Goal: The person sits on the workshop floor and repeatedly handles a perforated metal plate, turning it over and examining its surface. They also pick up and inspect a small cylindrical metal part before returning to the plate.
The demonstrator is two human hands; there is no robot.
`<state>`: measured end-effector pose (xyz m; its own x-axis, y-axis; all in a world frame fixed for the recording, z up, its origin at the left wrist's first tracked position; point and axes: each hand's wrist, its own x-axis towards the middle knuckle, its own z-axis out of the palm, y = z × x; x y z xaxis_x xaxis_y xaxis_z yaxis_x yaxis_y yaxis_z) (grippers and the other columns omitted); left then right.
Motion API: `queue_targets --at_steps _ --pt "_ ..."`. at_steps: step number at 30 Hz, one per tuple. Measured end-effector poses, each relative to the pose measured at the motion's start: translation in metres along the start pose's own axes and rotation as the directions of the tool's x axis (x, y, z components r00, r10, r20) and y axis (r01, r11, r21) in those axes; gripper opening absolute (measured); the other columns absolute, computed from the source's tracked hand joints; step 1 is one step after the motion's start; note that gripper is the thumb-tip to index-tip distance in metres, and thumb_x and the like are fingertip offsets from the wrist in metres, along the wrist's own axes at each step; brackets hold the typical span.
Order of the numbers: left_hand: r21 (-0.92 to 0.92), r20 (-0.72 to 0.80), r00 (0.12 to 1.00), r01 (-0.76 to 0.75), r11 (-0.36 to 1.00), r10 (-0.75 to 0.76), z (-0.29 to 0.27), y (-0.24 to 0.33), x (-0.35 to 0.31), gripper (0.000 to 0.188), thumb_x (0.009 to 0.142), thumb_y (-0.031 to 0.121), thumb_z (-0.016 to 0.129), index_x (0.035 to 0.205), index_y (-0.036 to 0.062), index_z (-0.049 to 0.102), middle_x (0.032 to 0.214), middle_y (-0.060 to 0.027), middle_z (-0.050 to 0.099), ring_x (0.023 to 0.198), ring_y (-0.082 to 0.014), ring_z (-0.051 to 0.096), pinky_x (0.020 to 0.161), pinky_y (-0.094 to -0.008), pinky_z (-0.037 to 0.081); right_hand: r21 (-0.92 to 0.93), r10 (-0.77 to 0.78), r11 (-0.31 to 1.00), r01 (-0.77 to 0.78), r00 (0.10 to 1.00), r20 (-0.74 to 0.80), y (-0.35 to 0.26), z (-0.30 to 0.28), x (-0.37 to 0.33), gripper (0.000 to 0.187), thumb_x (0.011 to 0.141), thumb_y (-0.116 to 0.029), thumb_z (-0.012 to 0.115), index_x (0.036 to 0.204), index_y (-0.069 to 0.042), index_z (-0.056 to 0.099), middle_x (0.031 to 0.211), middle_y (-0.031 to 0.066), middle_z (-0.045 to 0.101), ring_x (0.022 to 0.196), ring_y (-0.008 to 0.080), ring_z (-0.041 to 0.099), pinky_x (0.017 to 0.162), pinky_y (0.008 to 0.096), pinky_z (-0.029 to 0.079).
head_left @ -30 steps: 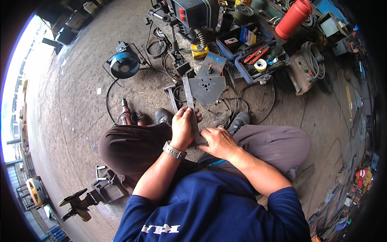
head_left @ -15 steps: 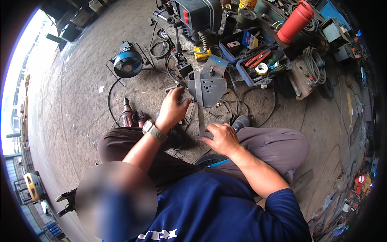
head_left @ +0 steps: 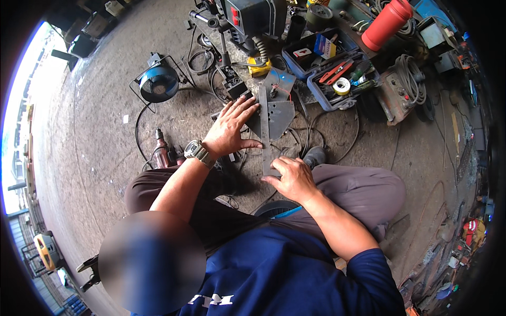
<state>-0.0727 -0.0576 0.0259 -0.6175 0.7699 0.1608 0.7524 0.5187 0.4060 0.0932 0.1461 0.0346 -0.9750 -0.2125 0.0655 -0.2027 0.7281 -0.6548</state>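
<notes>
Down on the concrete floor (head_left: 105, 131) you sat with a long grey metal strip (head_left: 265, 131) lying lengthwise in front of your knees, running away from you toward a drill press (head_left: 247, 21). Your right hand (head_left: 292, 176) was at the strip's near end, fingers (head_left: 274, 163) curled around the end of it and thumb beneath, so that end was pinched in your grip. Your left hand (head_left: 229, 129) lay just left of the strip's middle, fingers (head_left: 243, 105) spread and released, flat on the floor clutter, the thumb tip reaching to touch the strip's left edge. A wristwatch (head_left: 196, 151) sat on that wrist. Touching the strip's right side was a flat grey metal plate (head_left: 280, 117) with small holes in it; whether the two were joined you could not have told from this view. Farther right stood an open blue toolbox (head_left: 342, 79) with a roll of tape inside, and a red cylinder (head_left: 387, 23) lay beyond it. A blue round fan (head_left: 158, 83) stood off to the left, well apart from both hands.
</notes>
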Motion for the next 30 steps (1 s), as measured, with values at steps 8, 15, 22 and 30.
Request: queue_targets --at_steps 8,15,22,30 --pt "0.053 0.060 0.998 -0.033 0.998 0.030 -0.0076 0.0017 0.0052 0.113 0.061 0.066 0.081 0.153 0.0138 0.040 0.162 -0.0070 0.035 0.152 -0.0329 0.025 0.123 -0.0502 0.023 0.018 0.009 1.000 -0.009 1.000 0.006 -0.0017 -0.0049 0.0030 0.038 0.076 -0.034 0.084 0.087 -0.005 0.062 0.083 0.0116 0.067 0.078 0.0356 0.068 0.072 0.0450 0.052" --pt "0.045 0.038 0.999 -0.020 0.999 0.019 -0.0045 0.0018 0.0053 0.113 0.061 0.065 0.082 0.153 0.0143 0.040 0.161 -0.0065 0.035 0.152 -0.0327 0.025 0.123 -0.0486 0.024 0.001 0.003 1.000 -0.003 1.000 0.006 -0.0013 -0.0065 0.0039 0.037 0.076 -0.033 0.085 0.087 -0.005 0.062 0.084 0.0114 0.067 0.078 0.0348 0.068 0.073 0.0447 0.052" --pt "0.032 0.044 0.999 -0.007 0.999 0.006 -0.0032 0.0023 0.0067 0.113 0.061 0.064 0.083 0.153 0.0141 0.040 0.161 -0.0065 0.035 0.152 -0.0328 0.026 0.122 -0.0488 0.027 -0.019 0.017 1.000 -0.017 1.000 0.014 -0.0012 -0.0070 0.0024 0.037 0.076 -0.033 0.084 0.088 -0.005 0.062 0.085 0.0110 0.067 0.080 0.0340 0.068 0.073 0.0441 0.052" --pt "0.011 0.049 0.999 0.003 1.000 -0.004 -0.0036 0.0054 0.0080 0.112 0.061 0.058 0.085 0.153 0.0124 0.040 0.161 -0.0065 0.036 0.150 -0.0339 0.029 0.121 -0.0485 0.029 -0.034 0.010 0.999 -0.010 1.000 0.002 0.0008 -0.0066 0.0017 0.038 0.077 -0.034 0.084 0.089 -0.005 0.063 0.086 0.0110 0.068 0.080 0.0340 0.068 0.073 0.0444 0.052"
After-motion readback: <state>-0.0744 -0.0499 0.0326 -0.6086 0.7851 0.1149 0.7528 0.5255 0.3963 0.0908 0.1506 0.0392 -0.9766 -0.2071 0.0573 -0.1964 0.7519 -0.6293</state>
